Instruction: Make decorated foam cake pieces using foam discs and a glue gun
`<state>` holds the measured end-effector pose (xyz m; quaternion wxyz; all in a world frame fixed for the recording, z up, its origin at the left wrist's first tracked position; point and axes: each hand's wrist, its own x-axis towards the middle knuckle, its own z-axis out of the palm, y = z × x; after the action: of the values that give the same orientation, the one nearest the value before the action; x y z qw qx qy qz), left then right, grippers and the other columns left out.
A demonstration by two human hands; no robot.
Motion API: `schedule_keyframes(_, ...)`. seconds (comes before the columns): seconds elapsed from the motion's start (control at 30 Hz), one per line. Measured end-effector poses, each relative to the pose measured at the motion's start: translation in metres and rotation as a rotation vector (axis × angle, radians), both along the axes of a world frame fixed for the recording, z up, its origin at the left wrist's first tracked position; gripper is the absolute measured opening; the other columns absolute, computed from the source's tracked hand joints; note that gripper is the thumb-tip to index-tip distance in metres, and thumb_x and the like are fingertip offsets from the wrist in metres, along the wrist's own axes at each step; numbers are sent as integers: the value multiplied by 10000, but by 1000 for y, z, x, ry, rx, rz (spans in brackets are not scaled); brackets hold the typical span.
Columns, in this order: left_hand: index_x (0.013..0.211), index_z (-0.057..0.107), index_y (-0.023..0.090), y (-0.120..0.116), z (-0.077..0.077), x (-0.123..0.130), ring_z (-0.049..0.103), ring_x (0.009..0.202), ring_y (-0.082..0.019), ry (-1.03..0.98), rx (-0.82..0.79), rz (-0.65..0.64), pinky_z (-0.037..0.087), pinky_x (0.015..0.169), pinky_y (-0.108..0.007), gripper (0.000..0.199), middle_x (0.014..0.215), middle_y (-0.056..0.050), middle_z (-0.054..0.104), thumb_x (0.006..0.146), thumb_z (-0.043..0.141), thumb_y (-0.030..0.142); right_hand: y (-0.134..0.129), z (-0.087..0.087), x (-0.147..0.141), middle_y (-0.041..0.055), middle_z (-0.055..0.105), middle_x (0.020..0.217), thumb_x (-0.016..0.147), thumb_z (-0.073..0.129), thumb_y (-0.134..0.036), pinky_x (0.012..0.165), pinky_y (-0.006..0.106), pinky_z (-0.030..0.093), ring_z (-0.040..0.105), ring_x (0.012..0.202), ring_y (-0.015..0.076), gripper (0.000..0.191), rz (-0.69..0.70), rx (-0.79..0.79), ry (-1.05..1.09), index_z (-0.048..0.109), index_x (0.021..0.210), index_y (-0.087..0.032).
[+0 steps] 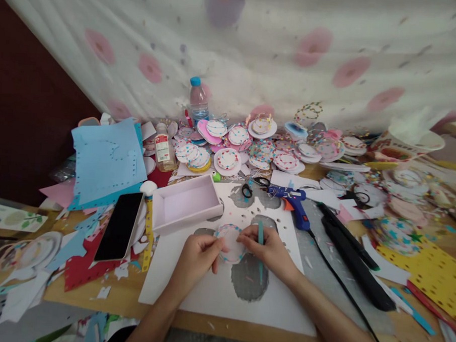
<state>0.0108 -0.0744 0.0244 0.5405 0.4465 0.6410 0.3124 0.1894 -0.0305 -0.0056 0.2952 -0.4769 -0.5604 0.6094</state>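
pinched the disc [231, 236] at its right edge with the right hand [266, 246], likely to leave most of the beaded rim uncovered. tucked the teal tool [261, 233] in the same hand, perhaps to have it handy. closed the left hand's [199, 255] thumb and finger over the disc's left side, probably for steadiness; could not tell whether truly gripped. lay between both hands, at the fingertips, above the cut sheet [207, 301], just nearer than the box [186, 204].
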Motion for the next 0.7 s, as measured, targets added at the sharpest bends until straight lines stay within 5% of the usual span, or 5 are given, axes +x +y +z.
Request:
schedule_keyframes(0.23,630,639,149,-9,11,-9,442,439,-104,240,178,10,323,461,-219,410,429,33,457,857,517,469,2,3,3,-51,365,474,842,513,-530,466,258,248,326,456,98,435,-6,34,13,615,618,-172)
schedule_keyframes(0.37,702,615,166,-7,13,-18,463,525,-107,330,430,18,362,498,-210,283,562,21,509,874,532,374,1,-4,7,-28,407,457,888,399,-556,478,259,296,383,459,112,526,-44,27,61,592,578,-177)
schedule_keyframes(0.47,963,618,177,4,7,-24,568,748,-143,324,607,-157,474,696,-248,165,902,-52,614,847,575,286,2,-7,12,-15,431,425,905,315,-578,421,250,261,366,401,105,599,-104,-53,178,596,564,-173)
schedule_keyframes(0.6,1286,471,186,25,-3,-22,489,1195,-257,254,653,-483,448,970,-363,597,1308,-153,494,750,698,320,9,-3,17,-35,404,379,867,334,-646,350,232,182,265,305,78,591,-225,-189,321,580,597,-182)
schedule_keyframes(0.7,1322,435,176,36,0,-17,471,1237,-266,254,690,-631,413,1028,-379,684,1326,-166,494,734,717,382,15,3,21,-31,471,439,811,476,-633,354,226,289,376,338,98,461,-301,-185,381,565,663,-206)
